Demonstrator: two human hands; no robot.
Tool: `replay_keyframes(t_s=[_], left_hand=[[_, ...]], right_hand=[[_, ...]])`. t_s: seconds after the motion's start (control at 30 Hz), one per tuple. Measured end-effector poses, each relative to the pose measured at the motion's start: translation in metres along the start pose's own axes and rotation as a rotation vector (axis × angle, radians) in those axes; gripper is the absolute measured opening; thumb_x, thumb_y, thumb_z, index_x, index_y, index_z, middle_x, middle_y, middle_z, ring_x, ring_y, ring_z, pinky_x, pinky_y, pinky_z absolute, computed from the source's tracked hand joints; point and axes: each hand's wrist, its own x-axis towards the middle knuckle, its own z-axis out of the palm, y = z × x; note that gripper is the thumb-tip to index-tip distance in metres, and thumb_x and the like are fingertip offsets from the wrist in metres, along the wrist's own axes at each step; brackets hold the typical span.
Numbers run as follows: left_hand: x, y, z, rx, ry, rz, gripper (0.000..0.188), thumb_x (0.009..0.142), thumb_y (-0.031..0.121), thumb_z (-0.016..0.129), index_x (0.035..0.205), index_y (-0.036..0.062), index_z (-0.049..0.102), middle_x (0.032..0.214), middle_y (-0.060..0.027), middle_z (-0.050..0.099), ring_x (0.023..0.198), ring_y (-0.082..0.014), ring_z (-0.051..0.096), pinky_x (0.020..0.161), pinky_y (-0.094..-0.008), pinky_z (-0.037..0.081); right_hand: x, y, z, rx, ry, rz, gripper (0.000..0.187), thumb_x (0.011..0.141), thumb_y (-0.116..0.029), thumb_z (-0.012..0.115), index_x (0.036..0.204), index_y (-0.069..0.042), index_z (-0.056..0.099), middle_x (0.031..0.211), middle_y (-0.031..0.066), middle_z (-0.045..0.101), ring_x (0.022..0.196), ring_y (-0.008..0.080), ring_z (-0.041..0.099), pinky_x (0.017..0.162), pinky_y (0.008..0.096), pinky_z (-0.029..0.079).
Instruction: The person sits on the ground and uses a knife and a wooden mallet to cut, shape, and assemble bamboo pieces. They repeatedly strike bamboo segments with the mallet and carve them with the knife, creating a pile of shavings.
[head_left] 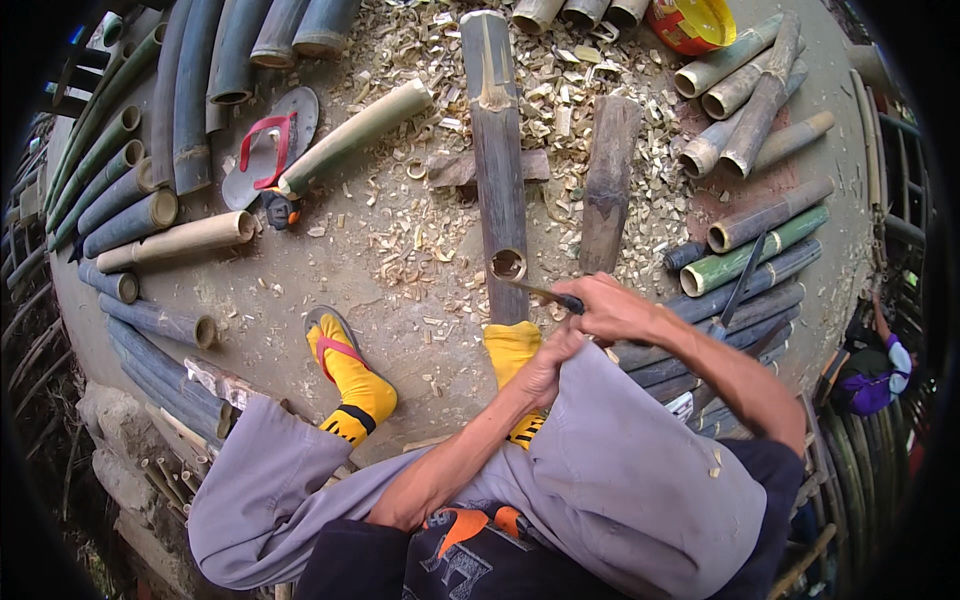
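A dark bamboo pole (500, 170) lies lengthwise in front of me, with a round hole (508, 264) cut near its close end. My right hand (610, 308) is closed around the dark handle of a knife (543, 292). Its narrow blade points left, with the tip at the pole just below the hole. My left hand (548, 365) is closed just below the right one, beside my raised knee; what its fingers hold, if anything, is hidden. My yellow-socked foot (507, 345) is at the pole's near end. A wooden block (455, 169) lies beneath the pole.
Wood shavings (420, 225) cover the ground around the pole. A short bamboo log (607, 180) lies right of it. Cut bamboo pieces (200, 235) line the left, with more poles (770, 265) at the right, a second knife (742, 280) on them. A loose sandal (270, 150) lies far left.
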Motion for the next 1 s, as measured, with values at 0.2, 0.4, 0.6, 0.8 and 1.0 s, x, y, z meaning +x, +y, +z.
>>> replay_keyframes(t_s=[0.2,0.4,0.6,0.8,1.0], left_hand=[[-0.016,0.061,0.021,1.031,0.395,0.242,0.035,0.071,0.018,0.073,0.099,0.0032,0.057,0.078,-0.0014,0.06,0.069,-0.0145,0.057,0.064,-0.033,0.05],[-0.082,0.1,-0.014,1.599,0.318,0.116,0.044,0.066,0.027,0.071,0.098,-0.0013,0.059,0.079,-0.0142,0.064,0.069,-0.0256,0.063,0.064,-0.0355,0.049],[-0.109,0.08,-0.038,1.756,0.806,0.389,0.035,0.067,0.022,0.074,0.09,-0.0002,0.06,0.074,-0.0157,0.062,0.066,-0.0258,0.062,0.063,-0.0392,0.049],[-0.102,0.188,-0.001,2.148,0.645,0.088,0.027,0.064,0.02,0.072,0.086,0.0064,0.064,0.071,-0.0183,0.065,0.067,-0.0373,0.064,0.064,-0.0453,0.052],[-0.021,0.257,0.075,2.798,0.148,-0.096,0.011,0.062,0.015,0.068,0.071,0.0076,0.065,0.066,-0.0134,0.065,0.062,-0.0306,0.066,0.056,-0.0405,0.053]], right_hand=[[-0.047,-0.058,-0.02,-0.633,0.96,-0.281,0.05,0.08,-0.025,0.064,0.119,0.006,0.054,0.098,0.0224,0.06,0.099,0.0353,0.058,0.094,0.0459,0.04],[0.03,-0.046,0.05,-0.764,0.162,-0.765,0.022,0.081,-0.014,0.056,0.101,-0.004,0.054,0.087,0.0116,0.062,0.092,0.029,0.061,0.082,0.0433,0.046],[0.101,-0.05,0.074,-0.51,0.058,-0.875,0.018,0.081,-0.013,0.055,0.095,-0.003,0.055,0.07,0.0142,0.065,0.071,0.0341,0.067,0.062,0.0441,0.053],[0.107,-0.076,0.046,-0.198,0.172,-0.631,0.021,0.08,-0.007,0.055,0.099,-0.001,0.053,0.075,0.0185,0.063,0.076,0.0378,0.065,0.067,0.0473,0.053],[0.103,-0.059,0.039,0.261,0.675,-0.556,0.036,0.075,-0.001,0.061,0.108,-0.003,0.047,0.088,0.0207,0.058,0.087,0.0399,0.059,0.076,0.047,0.05]])
